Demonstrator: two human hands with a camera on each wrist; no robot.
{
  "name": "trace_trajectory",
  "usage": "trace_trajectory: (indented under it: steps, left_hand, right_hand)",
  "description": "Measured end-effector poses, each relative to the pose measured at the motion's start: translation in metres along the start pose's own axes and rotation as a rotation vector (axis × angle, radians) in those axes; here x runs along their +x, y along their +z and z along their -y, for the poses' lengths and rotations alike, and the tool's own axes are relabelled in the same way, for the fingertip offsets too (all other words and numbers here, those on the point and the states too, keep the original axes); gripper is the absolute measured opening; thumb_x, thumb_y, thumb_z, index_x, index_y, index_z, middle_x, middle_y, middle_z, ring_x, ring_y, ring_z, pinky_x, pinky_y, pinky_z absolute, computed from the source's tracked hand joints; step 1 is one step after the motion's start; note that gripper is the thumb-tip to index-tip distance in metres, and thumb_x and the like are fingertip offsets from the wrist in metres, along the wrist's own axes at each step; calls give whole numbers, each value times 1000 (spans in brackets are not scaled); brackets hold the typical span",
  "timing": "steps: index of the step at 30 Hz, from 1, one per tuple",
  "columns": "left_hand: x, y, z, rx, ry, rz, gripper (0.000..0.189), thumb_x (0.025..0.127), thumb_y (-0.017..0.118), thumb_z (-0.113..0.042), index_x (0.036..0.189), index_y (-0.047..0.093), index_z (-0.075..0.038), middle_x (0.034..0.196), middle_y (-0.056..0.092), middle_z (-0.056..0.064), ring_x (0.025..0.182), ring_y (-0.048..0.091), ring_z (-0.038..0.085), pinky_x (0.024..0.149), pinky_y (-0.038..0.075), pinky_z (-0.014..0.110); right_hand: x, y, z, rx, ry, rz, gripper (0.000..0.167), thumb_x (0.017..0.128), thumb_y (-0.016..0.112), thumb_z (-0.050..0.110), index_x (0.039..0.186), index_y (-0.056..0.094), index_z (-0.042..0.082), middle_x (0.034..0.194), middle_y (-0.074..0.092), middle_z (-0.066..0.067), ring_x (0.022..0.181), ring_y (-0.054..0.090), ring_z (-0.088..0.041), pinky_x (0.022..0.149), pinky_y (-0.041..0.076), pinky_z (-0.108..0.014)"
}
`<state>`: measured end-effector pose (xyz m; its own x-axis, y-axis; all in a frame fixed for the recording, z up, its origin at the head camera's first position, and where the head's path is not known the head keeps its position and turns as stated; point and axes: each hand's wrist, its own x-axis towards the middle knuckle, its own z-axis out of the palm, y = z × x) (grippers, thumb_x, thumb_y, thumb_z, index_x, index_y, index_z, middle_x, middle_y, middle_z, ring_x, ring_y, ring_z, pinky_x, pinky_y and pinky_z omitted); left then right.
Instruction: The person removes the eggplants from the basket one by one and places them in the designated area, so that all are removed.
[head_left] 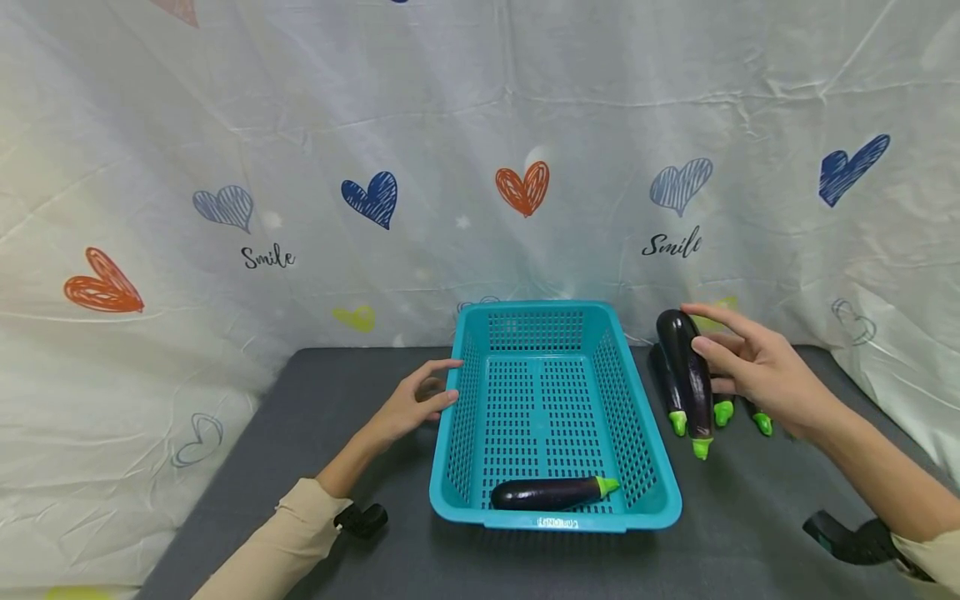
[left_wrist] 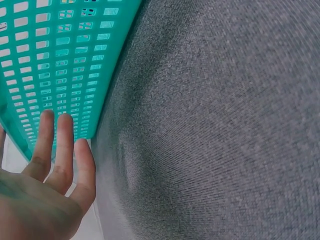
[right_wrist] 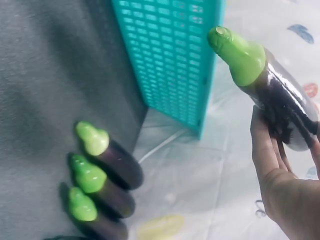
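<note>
My right hand (head_left: 776, 371) holds a dark purple eggplant (head_left: 686, 367) with a green stem, thumb on one side and fingers on the other. It is raised off the table, stem end toward me. Three more eggplants (right_wrist: 120, 165) lie side by side on the table beneath, partly hidden by the hand in the head view. My left hand (head_left: 412, 400) rests against the left side of a turquoise plastic basket (head_left: 442, 467); its fingers (left_wrist: 64, 145) are fairly straight along the outer wall. One eggplant (head_left: 547, 493) lies crosswise inside the basket at the near end.
The basket stands on a dark grey cloth-covered table (head_left: 330, 400). Behind the table hangs a white sheet (head_left: 450, 125) printed with hearts and lettering. Black straps (head_left: 362, 521) sit on both wrists.
</note>
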<state>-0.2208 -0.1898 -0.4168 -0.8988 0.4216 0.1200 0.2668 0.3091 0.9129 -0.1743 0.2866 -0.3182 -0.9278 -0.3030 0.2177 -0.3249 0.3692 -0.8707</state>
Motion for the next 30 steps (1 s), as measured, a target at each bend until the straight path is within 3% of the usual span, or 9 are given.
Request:
trace_trajectory:
  steps: [7, 13, 16, 18, 21, 23, 26, 30]
  left_hand:
    - [0, 0, 0, 1, 1, 2, 53, 103, 64, -24, 153, 46, -25, 153, 43, 11, 131, 50, 33, 90, 53, 53]
    - [0, 0, -1, 1, -2, 2, 53, 103, 64, -24, 153, 46, -26, 153, 44, 10, 130, 50, 32, 90, 53, 53]
    - [-1, 0, -1, 0, -6, 2, 53, 103, 64, -24, 153, 46, -27, 152, 45, 10, 130, 51, 32, 90, 53, 53]
    - [-1, -1, 0, -1, -5, 3, 53, 103, 64, -24, 153, 46, -26, 152, 44, 11, 130, 50, 33, 90, 52, 54]
    - [-1, -1, 1, -4, -4, 4, 53, 103, 64, -25, 153, 46, -26, 152, 43, 11, 131, 49, 33, 91, 52, 54]
    - [-1, -1, 1, -6, -1, 5, 53, 103, 64, -25, 153, 45, -26, 152, 43, 12, 131, 49, 33, 91, 52, 54]
    - [-1, -1, 1, -5, 3, 5, 53, 103, 64, -25, 153, 46, -26, 151, 45, 13, 129, 51, 33, 90, 53, 54]
    - [0, -1, 2, -6, 7, 5, 53, 103, 64, -24, 153, 46, -26, 150, 45, 14, 128, 52, 33, 90, 53, 55]
  right_hand:
    - [-9, -3, -16, 46, 20, 4, 53, 111, 46, 21, 161, 31, 23, 140, 46, -27, 102, 70, -17, 77, 59, -36]
    - [-15, -6, -25, 4, 52, -17, 53, 111, 47, 24, 161, 31, 22, 143, 42, -29, 104, 64, -7, 76, 59, -33]
    - [-18, -7, -30, -6, 74, -28, 54, 110, 50, 25, 161, 32, 24, 144, 42, -29, 109, 61, -6, 76, 59, -34]
    - [-20, -8, -32, -19, 91, -28, 57, 109, 53, 25, 162, 31, 25, 150, 37, -29, 119, 58, -15, 77, 59, -35]
    - [-23, -9, -36, -38, 111, -28, 64, 106, 60, 22, 162, 29, 29, 155, 29, -24, 125, 51, -17, 77, 59, -36]
    - [-25, -9, -39, -38, 109, -21, 70, 103, 65, 18, 162, 28, 29, 154, 29, -23, 123, 53, -18, 77, 58, -35]
    - [-29, -10, -43, -30, 102, -13, 77, 100, 70, 13, 162, 27, 29, 148, 34, -20, 111, 59, -7, 74, 57, -32]
    - [-32, -13, -46, -46, 97, -1, 84, 97, 73, 11, 163, 25, 29, 142, 41, -17, 107, 63, -9, 73, 54, -30]
